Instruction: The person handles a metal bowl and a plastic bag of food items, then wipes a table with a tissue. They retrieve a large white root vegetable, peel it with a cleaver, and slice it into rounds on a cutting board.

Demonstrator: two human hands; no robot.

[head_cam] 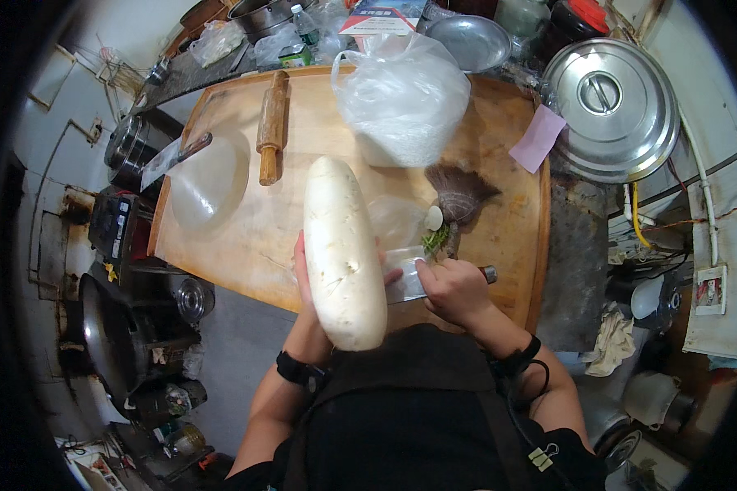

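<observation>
A large white daikon radish (344, 251) rests in my left hand (303, 270), raised above the wooden board; the radish hides most of that hand. My right hand (457, 291) is closed around the handle of a cleaver (407, 279). Its wide blade points left toward the radish, and fingertips of my left hand show near the blade. Just past the blade lie cut green stems (435, 239) and a round white slice (434, 218), which looks like a radish end. Beside them is a brown fibre brush (460, 193).
On the wooden board (307, 227) are a rolling pin (272, 129), a filled plastic bag (405, 104) and a translucent rounded thing (212, 184). A second cleaver (178, 156) lies at the left edge. A large lidded metal pot (611, 110) stands right; a wok (107, 337) sits lower left.
</observation>
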